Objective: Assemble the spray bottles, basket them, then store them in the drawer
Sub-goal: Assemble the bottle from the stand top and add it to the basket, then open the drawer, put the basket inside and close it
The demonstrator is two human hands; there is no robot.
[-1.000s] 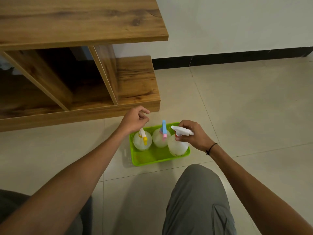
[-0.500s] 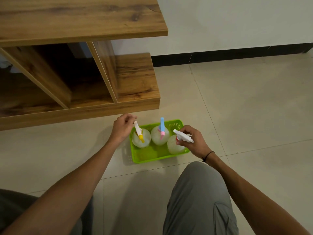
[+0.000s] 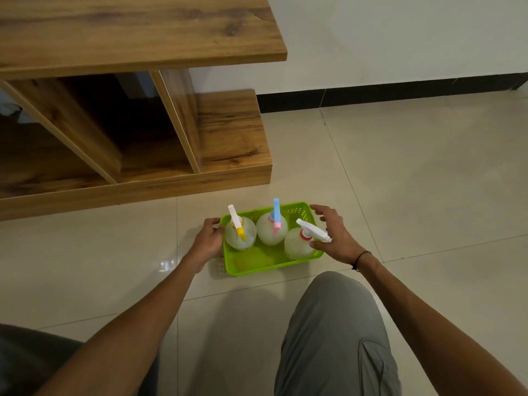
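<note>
Head view, three spray bottles in one basket, left hand gripping its rim, right hand spread wide.

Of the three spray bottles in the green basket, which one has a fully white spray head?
The bottle with the white spray head, at the basket's right end beside the right hand. The other two heads carry colour: yellow and white, blue and pink.

Green basket on tile holds three bottles. Left hand grips left rim; right hand spread above right side.
</note>
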